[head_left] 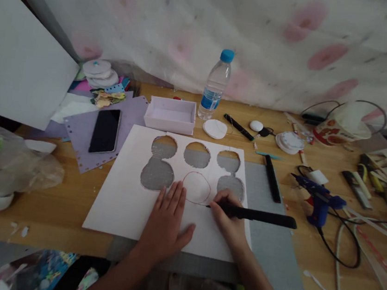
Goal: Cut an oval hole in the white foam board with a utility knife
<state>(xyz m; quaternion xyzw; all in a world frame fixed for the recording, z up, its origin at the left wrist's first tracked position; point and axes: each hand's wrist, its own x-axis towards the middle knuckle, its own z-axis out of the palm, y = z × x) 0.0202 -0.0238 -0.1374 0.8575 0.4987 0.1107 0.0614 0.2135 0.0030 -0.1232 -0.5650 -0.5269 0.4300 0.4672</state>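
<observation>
A white board [124, 202] lies on a grey cutting mat [272, 247], with several round holes cut through it and some holes joined. A reddish circle [196, 187] is drawn between the lower holes. My left hand [167, 221] presses flat on the board, fingers stretched out just below and left of that circle. My right hand [229, 216] grips a black craft knife [265, 216], its long handle pointing right. The knife's thin dark tip is at the circle's lower right edge. A white paper disc [215, 129] sits behind the board.
Behind the board stand a white box [171, 114] and a water bottle [215, 87]. Left is a phone [105, 130] on purple sheets. To the right lie a black cap-like piece [273, 178], a blue glue gun [320, 199] with cords, and a stack of white discs [289, 142].
</observation>
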